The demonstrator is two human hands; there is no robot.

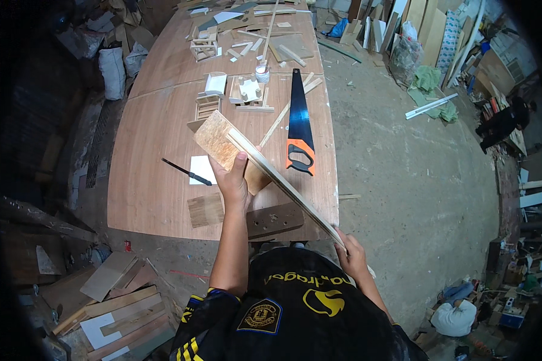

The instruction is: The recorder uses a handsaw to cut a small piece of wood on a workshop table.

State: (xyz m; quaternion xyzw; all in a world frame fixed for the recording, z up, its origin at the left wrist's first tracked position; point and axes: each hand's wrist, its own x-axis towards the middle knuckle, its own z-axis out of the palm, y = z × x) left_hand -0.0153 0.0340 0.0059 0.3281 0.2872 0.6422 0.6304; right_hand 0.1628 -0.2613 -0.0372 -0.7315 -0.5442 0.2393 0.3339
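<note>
My left hand (232, 182) is closed around a small rectangular wooden board (211, 137) and the upper end of a bundle of long thin wooden strips (283, 185), its thumb pressing on top. The strips slant down to the right across the table's near edge. At their lower end my right hand (351, 257) is wrapped round them. Another small wooden piece (258, 179) shows just beyond my left hand, partly behind the strips. A handsaw (299, 123) with a dark blade and orange-black handle lies right of the strips.
On the wooden table (156, 126) are a thin black-handled tool (190, 172), a white square (200, 163), a brown block with holes (275, 221) and small wooden furniture models (208, 108). A white jar (262, 73) stands farther back among offcuts. Another person (506, 123) is at far right.
</note>
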